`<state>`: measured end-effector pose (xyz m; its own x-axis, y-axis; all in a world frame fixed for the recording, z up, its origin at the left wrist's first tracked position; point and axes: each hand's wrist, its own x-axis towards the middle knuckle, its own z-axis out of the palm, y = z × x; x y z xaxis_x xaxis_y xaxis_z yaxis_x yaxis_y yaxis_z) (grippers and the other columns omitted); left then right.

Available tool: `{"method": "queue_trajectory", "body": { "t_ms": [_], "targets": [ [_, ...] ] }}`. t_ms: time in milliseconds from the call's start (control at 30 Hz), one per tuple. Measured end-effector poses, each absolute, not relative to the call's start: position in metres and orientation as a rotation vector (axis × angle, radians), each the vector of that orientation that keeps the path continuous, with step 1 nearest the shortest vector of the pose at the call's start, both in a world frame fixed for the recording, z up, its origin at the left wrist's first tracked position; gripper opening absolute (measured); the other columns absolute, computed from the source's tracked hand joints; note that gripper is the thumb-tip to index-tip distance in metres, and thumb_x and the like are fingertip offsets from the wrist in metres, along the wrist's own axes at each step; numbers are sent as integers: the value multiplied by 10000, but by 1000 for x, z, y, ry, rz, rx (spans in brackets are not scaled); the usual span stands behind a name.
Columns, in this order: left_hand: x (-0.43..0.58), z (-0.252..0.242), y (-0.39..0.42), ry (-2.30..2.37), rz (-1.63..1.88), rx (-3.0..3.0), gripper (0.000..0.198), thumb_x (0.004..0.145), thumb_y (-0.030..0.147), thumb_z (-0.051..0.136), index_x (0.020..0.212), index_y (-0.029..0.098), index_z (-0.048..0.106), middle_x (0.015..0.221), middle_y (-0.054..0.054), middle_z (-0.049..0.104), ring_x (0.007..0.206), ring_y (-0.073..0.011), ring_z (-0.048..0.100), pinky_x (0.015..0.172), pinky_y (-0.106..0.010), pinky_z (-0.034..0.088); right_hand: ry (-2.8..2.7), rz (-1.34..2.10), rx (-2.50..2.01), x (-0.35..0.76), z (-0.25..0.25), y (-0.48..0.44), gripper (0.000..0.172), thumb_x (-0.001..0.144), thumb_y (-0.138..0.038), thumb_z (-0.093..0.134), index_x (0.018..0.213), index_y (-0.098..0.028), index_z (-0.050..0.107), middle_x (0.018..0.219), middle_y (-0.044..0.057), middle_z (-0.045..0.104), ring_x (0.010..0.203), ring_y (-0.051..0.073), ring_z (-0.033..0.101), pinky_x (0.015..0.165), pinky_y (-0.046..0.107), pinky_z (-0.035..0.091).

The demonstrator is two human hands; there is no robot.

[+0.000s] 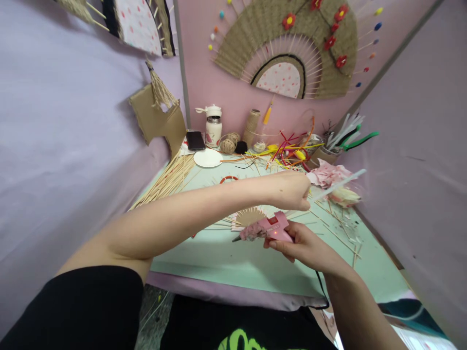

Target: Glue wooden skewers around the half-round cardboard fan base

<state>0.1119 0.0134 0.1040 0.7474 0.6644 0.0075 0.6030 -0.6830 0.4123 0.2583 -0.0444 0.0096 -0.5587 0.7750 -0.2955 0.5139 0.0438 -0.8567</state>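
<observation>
My left hand [293, 188] reaches across to the right, above the glue gun. Its fingers are closed on a translucent glue stick [339, 185] that points up and to the right. In my right hand [304, 247] is a pink hot glue gun [264, 228], gripped by its handle, nozzle to the left. A small light glows on its side. Behind the gun lies a small semicircular cardboard piece with thin sticks fanned along its edge [250, 217]. My left forearm hides part of it and part of a red ring [228, 179].
Bamboo sticks [170, 180] lie at the left. A white bottle [213, 129], a phone [196, 140], twine [251, 127] and colourful pipe cleaners [288, 148] line the back. Pink crumpled paper [328, 173] and a tub of glue sticks [328, 150] are at the right. A large fan [233, 53] hangs behind.
</observation>
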Motion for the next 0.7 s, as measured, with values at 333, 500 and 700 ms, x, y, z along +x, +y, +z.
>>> {"method": "queue_trajectory", "body": {
  "t_ms": [333, 500, 700],
  "targets": [
    [-7, 100, 27, 1269, 422, 2402, 176, 819, 299, 622, 888, 171, 720, 866, -25, 704, 784, -153, 604, 730, -264, 412, -1969, 1048, -1592, 273, 2, -36, 418, 751, -613, 599, 730, -195, 578, 551, -7, 547, 508, 144, 501, 481, 269, 375],
    [-73, 52, 19, 1488, 147, 2256, 206, 799, 291, 602, 936, 189, 716, 995, -45, 711, 904, -176, 615, 781, -250, 428, -1979, 1031, -1568, 267, -9, -34, 425, 751, -630, 592, 705, -208, 562, 552, 0, 561, 507, 157, 514, 478, 276, 377],
    [-94, 17, 20, 1562, -9, 2197, 188, 745, 258, 576, 858, 192, 712, 953, -44, 711, 905, -190, 606, 778, -252, 429, -2010, 996, -1532, 263, -13, -32, 412, 751, -625, 586, 699, -217, 561, 528, -3, 554, 492, 154, 491, 464, 274, 370]
  ]
}}
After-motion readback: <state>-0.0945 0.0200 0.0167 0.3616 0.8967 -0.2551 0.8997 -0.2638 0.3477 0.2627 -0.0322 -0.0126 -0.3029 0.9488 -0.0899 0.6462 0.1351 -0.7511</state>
